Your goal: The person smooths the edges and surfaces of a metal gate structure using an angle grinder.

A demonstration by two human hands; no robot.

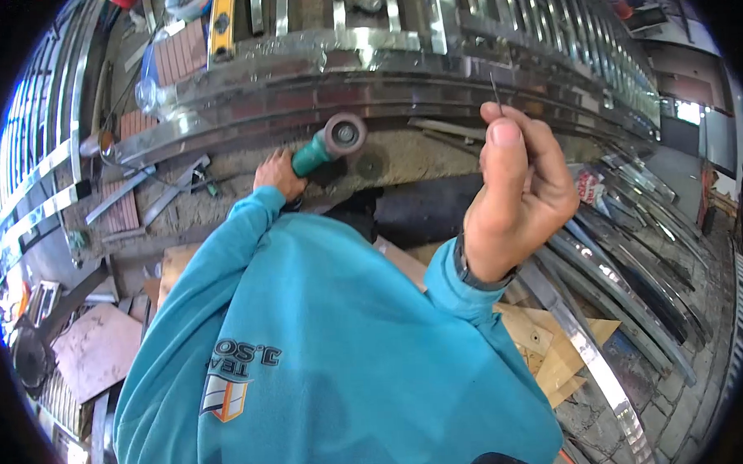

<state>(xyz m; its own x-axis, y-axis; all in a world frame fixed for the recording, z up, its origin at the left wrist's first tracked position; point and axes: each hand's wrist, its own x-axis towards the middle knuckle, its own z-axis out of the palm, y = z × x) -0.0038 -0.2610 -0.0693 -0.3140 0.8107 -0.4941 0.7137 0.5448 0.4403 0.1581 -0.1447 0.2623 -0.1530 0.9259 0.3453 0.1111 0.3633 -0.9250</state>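
Note:
My left hand (pixel 279 176) is wrapped round the green body of an angle grinder (pixel 311 155). The grinder's round disc (pixel 345 133) faces up, close to the long metal bars (pixel 318 95). Raised nearer the camera, my right hand (pixel 521 186) has thumb and fingertips pinched on a thin dark wire (pixel 495 89). The wire points up and away from the fingertips; its kind is too fine to make out. A dark band circles the right wrist.
Shiny metal railing (pixel 365 40) spans the back. A yellow spirit level (pixel 221 24) stands at the upper left. Loose metal strips (pixel 174 190) lie at left, and long metal bars (pixel 610 281) at right. Plywood pieces (pixel 555 344) and a square board (pixel 97 348) lie lower down.

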